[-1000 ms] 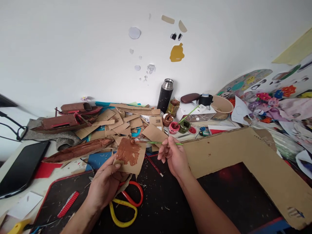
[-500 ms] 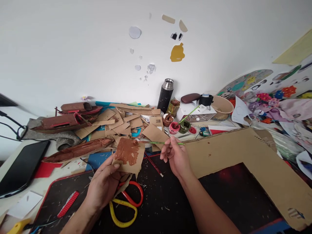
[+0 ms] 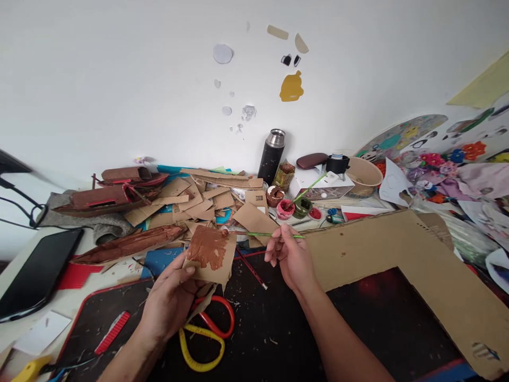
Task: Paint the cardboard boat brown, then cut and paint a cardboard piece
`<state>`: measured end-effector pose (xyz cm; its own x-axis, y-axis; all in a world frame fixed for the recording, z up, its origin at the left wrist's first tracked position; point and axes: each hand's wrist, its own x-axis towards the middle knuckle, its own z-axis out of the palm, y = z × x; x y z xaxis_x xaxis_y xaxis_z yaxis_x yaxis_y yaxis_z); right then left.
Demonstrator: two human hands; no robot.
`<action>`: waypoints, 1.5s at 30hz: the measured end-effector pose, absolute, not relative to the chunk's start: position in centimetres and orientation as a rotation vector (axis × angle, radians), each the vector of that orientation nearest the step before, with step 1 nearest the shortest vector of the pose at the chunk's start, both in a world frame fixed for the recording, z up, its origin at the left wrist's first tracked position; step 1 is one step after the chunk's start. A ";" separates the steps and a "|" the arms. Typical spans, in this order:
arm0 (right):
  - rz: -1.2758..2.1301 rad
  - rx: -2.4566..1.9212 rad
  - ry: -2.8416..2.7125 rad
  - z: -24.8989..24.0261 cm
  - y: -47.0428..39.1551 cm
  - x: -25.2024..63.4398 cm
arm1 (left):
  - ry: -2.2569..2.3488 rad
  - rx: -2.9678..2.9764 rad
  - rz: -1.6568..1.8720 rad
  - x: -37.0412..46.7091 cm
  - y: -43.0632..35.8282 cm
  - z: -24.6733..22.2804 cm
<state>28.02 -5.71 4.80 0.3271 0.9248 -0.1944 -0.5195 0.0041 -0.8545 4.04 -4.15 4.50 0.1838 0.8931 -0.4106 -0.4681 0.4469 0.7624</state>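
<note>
My left hand (image 3: 169,297) grips a small cardboard piece (image 3: 217,271) by its left edge; wet brown paint covers its upper left part, and bare card shows along the bottom and right. Between the thumb and fingers of my right hand (image 3: 292,257) is a thin green paintbrush (image 3: 258,234), held nearly level. Its brown tip touches the painted piece near the top right corner. Scissors (image 3: 202,347) with one red and one yellow handle lie just below the card. Behind my right hand stand a brown paint jar (image 3: 275,196) and a pink one (image 3: 285,209).
Cardboard scraps (image 3: 199,201) and brown boat models (image 3: 103,196) fill the back left. A large cut cardboard sheet (image 3: 366,239) lies at the right. A pencil (image 3: 252,270) and a red cutter (image 3: 112,333) rest on the dark mat. A black flask (image 3: 271,159) stands by the wall.
My right hand and the brush have shifted slightly right, the tip moving along the card's top edge. The left hand and the card have barely moved.
</note>
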 end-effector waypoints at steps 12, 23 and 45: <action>1.261 -0.986 -0.547 5.1 -6.0 28.2 | 0.982 0.528 1.065 3.9 -3.9 4.6; 1.284 -0.953 -0.539 5.1 -6.0 27.9 | 0.949 0.538 1.051 3.7 -4.0 4.4; 1.299 -0.966 -0.477 4.9 -5.6 27.4 | 0.942 0.539 1.024 3.9 -4.2 4.1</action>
